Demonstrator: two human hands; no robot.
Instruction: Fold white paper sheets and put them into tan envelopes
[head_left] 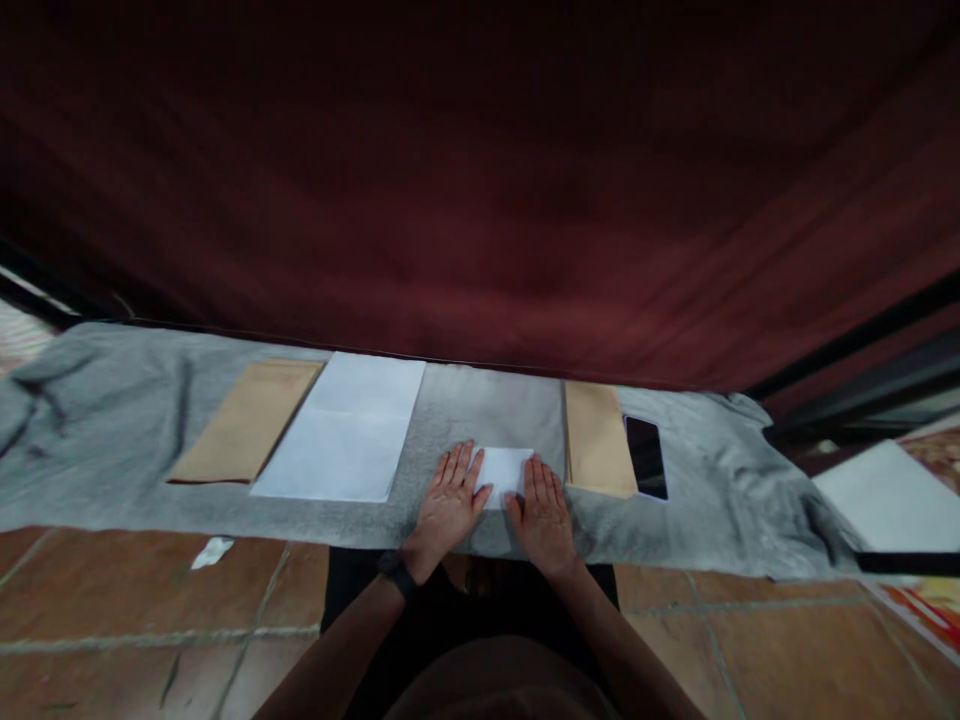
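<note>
In the head view, a small white paper rectangle (504, 478) lies between the left hand (452, 500) and right hand (543, 512), both flat, fingers extended, resting at its sides and grasping nothing. It should be light, bendable, easily creased, best taken by its edges. Left of the hands lie a larger white sheet (341, 428), then matte tan paper (247, 425); right, a tan stack (598, 440) and glossy phone (646, 457), all on rumpled grey cloth (487, 405).

Dark red cloth curtain (480, 200) fills upper frame. Grey fabric cover (495, 400) spans the middle. Black-screened, pale-edged rectangular phone (646, 458) lies on it, right of centre. Brown-orange square-tiled floor (795, 650) below; crumpled white scrap (212, 552) on it, lower left. Flat white panel (892, 495), far right.
</note>
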